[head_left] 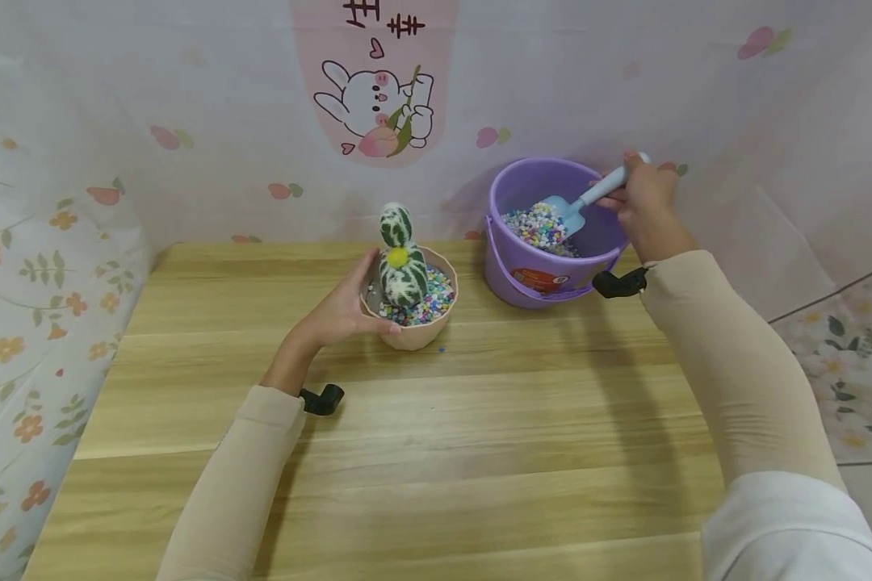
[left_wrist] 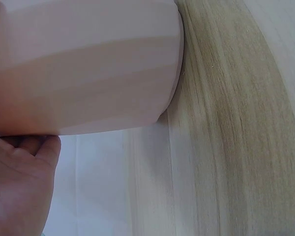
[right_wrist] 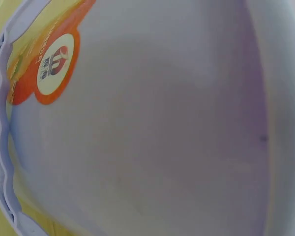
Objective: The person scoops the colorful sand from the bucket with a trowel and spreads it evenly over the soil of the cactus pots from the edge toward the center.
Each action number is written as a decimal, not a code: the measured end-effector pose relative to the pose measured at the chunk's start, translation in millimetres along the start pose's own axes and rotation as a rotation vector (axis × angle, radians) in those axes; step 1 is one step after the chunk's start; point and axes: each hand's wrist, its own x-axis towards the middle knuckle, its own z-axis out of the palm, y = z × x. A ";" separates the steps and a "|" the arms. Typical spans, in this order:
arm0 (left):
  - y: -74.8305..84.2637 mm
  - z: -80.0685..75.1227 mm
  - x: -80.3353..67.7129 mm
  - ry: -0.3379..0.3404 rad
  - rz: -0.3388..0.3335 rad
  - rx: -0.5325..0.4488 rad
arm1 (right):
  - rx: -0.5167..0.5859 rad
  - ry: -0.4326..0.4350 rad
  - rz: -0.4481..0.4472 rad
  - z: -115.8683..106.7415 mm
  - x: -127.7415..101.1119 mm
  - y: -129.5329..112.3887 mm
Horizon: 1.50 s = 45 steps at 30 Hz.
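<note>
My left hand (head_left: 334,313) grips the side of a pale pink flower pot (head_left: 410,337), thumb at the front of the rim and fingers behind. In the pot stands a striped green cactus (head_left: 404,284) with a yellow flower, among small multicoloured pebbles (head_left: 439,292). The left wrist view shows the pot's faceted wall (left_wrist: 98,73) close up. My right hand (head_left: 652,200) holds a light blue toy shovel (head_left: 601,189) by its handle. Its scoop dips into the pebbles (head_left: 532,224) inside a purple bucket (head_left: 523,292). The bucket's outer wall (right_wrist: 152,123) fills the right wrist view.
Both the pot and the bucket stand at the back of a wooden table (head_left: 436,452), by a patterned cloth backdrop (head_left: 225,121). One blue pebble (head_left: 442,349) lies loose in front of the pot. The bucket's handle (head_left: 505,262) hangs down along its front.
</note>
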 end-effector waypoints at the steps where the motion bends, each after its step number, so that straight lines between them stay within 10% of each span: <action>1: -0.2 -0.1 -0.6 0.001 -0.001 -0.002 | 0.003 0.006 -0.003 -1.1 0.2 0.1; 45: -3.0 -5.3 1.0 -0.020 0.029 -0.004 | 0.447 0.004 0.154 1.7 -27.2 12.4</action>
